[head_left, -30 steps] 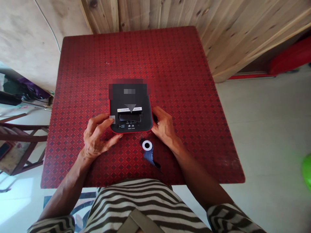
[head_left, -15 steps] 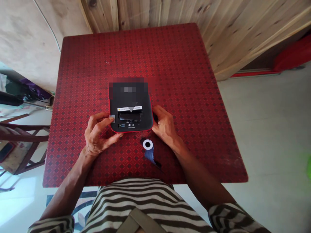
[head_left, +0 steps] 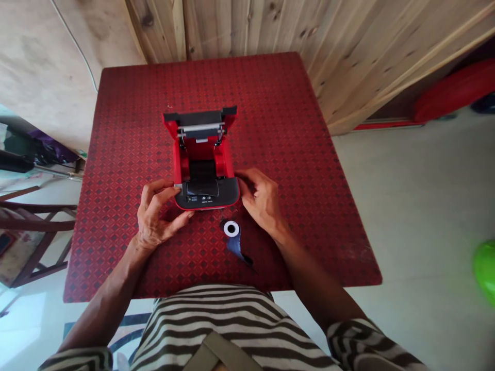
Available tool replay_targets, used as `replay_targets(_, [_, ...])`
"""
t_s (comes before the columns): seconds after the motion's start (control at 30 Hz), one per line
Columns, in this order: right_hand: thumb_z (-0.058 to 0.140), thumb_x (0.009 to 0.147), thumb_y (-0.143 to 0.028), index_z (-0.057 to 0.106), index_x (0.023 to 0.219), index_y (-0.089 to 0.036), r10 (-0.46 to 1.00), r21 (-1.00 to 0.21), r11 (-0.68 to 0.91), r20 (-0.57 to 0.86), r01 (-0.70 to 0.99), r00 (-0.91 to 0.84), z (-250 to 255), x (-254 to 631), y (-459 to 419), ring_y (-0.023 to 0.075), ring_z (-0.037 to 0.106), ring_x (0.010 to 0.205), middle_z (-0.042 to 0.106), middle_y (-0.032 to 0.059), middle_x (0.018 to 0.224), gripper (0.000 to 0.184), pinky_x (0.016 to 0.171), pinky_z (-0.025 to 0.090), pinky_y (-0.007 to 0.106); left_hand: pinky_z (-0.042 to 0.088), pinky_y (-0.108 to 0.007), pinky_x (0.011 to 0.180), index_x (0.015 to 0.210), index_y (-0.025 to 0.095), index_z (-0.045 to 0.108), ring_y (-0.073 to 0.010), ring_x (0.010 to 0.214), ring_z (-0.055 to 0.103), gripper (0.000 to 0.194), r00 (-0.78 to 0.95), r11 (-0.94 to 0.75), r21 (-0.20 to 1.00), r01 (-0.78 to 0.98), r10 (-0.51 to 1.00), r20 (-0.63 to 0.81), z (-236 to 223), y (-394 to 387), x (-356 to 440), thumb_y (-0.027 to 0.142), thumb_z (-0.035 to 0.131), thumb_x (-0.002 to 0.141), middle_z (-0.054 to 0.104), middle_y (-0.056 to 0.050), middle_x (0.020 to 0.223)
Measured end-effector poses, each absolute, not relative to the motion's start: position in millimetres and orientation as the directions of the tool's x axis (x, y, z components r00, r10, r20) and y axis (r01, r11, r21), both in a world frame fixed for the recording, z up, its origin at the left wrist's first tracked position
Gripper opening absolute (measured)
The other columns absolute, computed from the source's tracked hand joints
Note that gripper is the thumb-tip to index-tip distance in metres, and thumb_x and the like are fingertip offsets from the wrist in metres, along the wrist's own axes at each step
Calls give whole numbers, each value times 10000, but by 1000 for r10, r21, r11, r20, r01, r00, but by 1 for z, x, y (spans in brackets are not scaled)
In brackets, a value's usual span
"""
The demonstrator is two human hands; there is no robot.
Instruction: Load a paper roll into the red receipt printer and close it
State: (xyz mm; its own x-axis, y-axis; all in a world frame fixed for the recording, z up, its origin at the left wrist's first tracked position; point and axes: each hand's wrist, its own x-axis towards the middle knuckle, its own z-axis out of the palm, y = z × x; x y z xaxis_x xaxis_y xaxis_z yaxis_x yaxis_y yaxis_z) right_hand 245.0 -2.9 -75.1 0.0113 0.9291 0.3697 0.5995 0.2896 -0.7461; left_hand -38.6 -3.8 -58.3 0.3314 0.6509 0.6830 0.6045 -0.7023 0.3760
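A small red and black label printer (head_left: 232, 196) sits on the table with its lid (head_left: 201, 117) raised, showing a red inner bay with a dark roll or strip in it. My left hand (head_left: 157, 214) grips its front left corner, a fingertip on the grey tab there and the thumb at the front edge. Against its right side, my right hand (head_left: 263, 201) holds on with bent fingers, their tips partly hidden. In front of the printer stands a roll with a white ring core (head_left: 231, 229), a dark blue tail (head_left: 235, 246) trailing from it.
The table (head_left: 309, 232) has a red patterned top. A wooden wall (head_left: 240, 26) runs along its far side. A wooden chair (head_left: 38, 226) is to the left, and a green round object (head_left: 485, 270) lies on the floor at the right.
The printer's lid has swung up and back, exposing the red bay. Both hands stay at the printer's sides. The view has shifted slightly.
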Motion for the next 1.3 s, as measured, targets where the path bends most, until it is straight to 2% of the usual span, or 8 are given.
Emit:
replay_targets(0.17, [601,1080,-216,777,1112,-236,812,-527,485,568,698,-135,-13,235,6,217,754,977,815,64,1041,180,912,614,378,639,-389,981,1395,197,610,-245,1145,709,602,347,-724,359,590,628,696,-60,-6,-39,448,855,906,679,-111,1243])
replay_targets(0.3, [621,1065,-172,796,1099,-154,838,-305,546,212,780,-503,19,200,41,277,743,1115,813,130,1142,180,1029,573,430,641,-395,1004,1457,215,567,-250,1185,709,646,354,-716,363,596,640,682,-63,-8,-40,429,848,916,674,-113,1280])
replay_targets(0.4, [590,1039,-79,783,1192,-78,833,-173,530,-81,830,-548,27,172,67,316,760,1141,799,203,1207,246,959,578,409,646,-372,996,1483,223,560,-241,1182,711,642,359,-717,357,598,638,681,-65,-10,-41,407,833,932,668,-118,1288])
replay_targets(0.63, [583,999,-59,802,1136,-80,816,-77,544,-183,835,-548,36,162,78,325,779,1066,819,213,1143,260,884,579,393,659,-323,934,1486,228,581,-223,1154,707,607,367,-715,374,591,651,664,-63,-11,-37,380,817,948,640,-125,1297])
replay_targets(0.83, [689,992,-179,768,1102,-167,847,-237,530,197,814,-494,58,189,31,277,745,1109,818,109,1109,136,962,595,398,670,-341,927,1502,247,560,-228,1144,707,617,372,-707,367,605,659,654,-64,-11,-39,407,802,958,646,-121,1293])
replay_targets(0.97, [792,929,-237,768,1088,-244,823,-495,498,527,712,-210,58,239,15,228,772,997,831,31,1089,161,951,621,392,669,-359,948,1512,242,554,-235,1152,710,626,377,-717,349,603,643,667,-64,-9,-39,414,794,961,648,-120,1290])
replay_targets(1.1, [784,873,-319,736,1009,-277,874,-742,294,463,602,144,4,293,43,214,761,885,819,-6,989,151,869,635,398,657,-379,966,1510,238,563,-248,1171,701,648,366,-722,355,594,635,680,-64,-8,-37,392,819,934,653,-114,1297])
replay_targets(1.3, [768,819,-365,703,981,-248,921,-852,144,301,503,246,-75,308,69,218,764,903,826,38,987,210,900,618,399,644,-390,977,1504,246,566,-247,1155,705,659,368,-726,350,592,630,685,-64,-7,-37,383,835,918,661,-103,1301])
